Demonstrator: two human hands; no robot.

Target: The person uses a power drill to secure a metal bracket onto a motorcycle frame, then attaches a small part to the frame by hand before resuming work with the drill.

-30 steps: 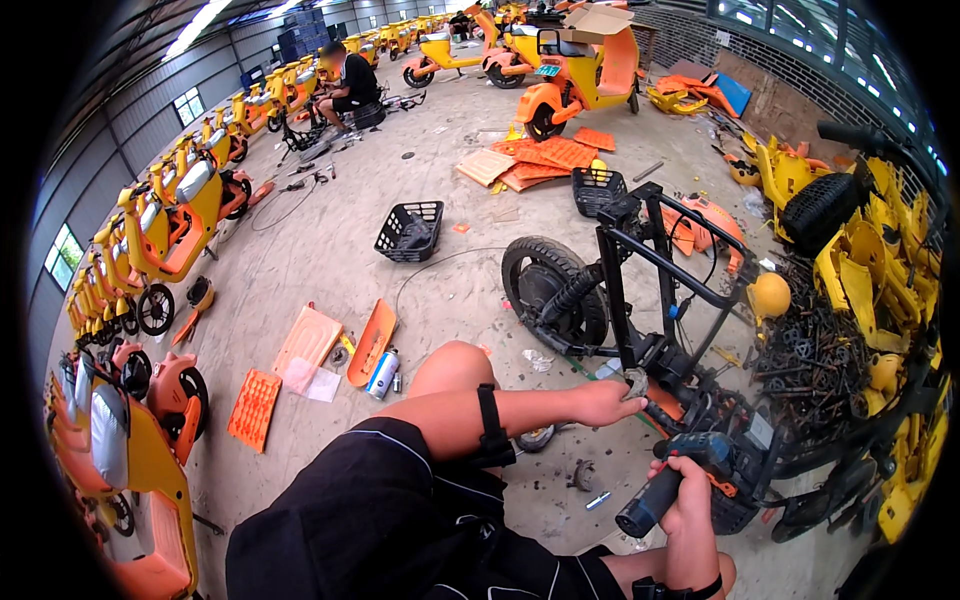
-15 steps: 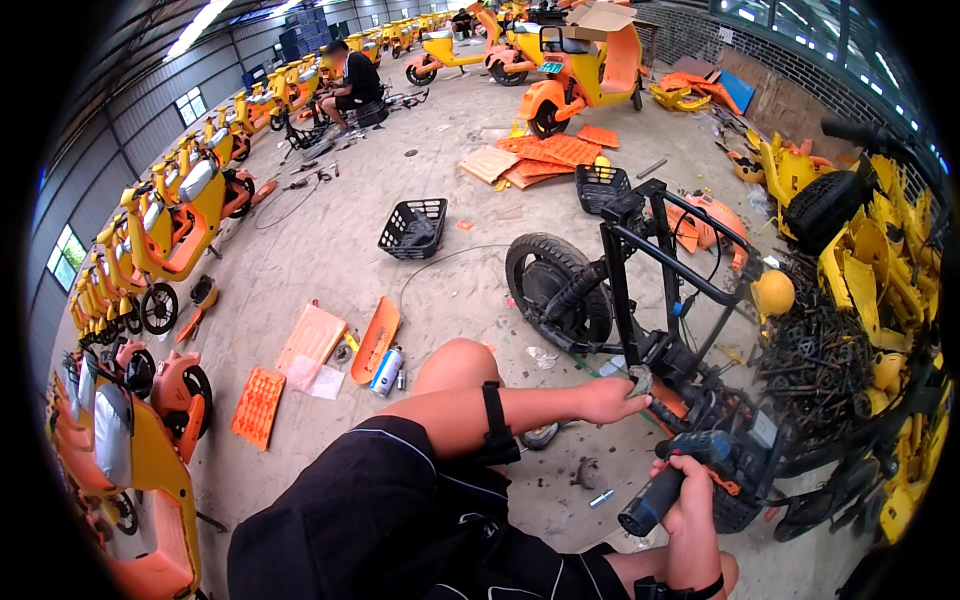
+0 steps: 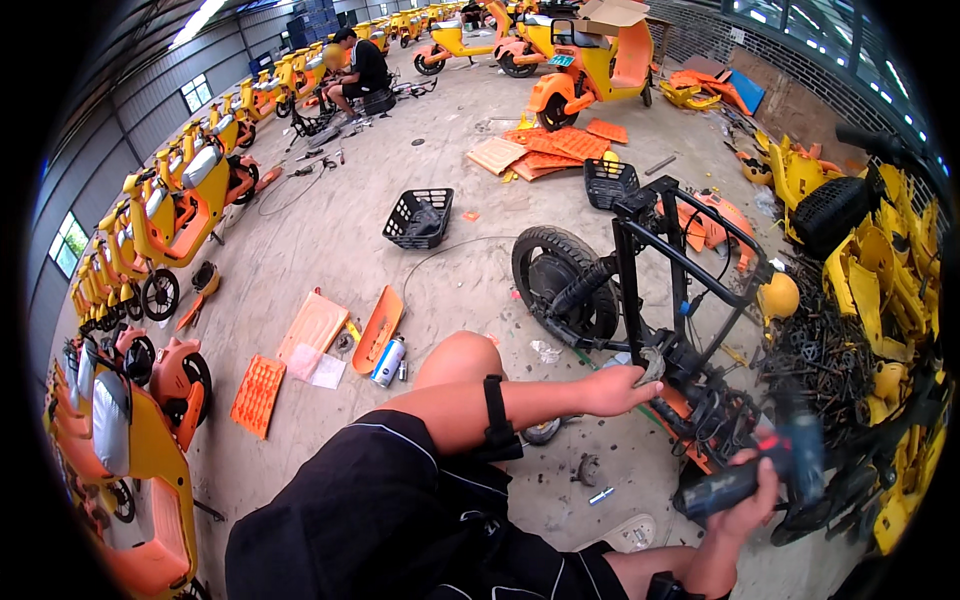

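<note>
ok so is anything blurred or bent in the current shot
Head view: the drill in the right hand is smeared; the bike frame looks fairly crisp; the left wall curves toward the black rim; the ceiling light glares white.

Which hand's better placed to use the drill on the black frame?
Right, probably: the right hand grips the drill near the frame. The left hand is at the frame too, but fingers a small grey piece.

Conc. floor (image 3: 320,255); ribbed wall (image 3: 150,125) w/ windows (image 3: 68,243) L; brick wall (image 3: 697,35) R; strip light (image 3: 197,22).
</note>
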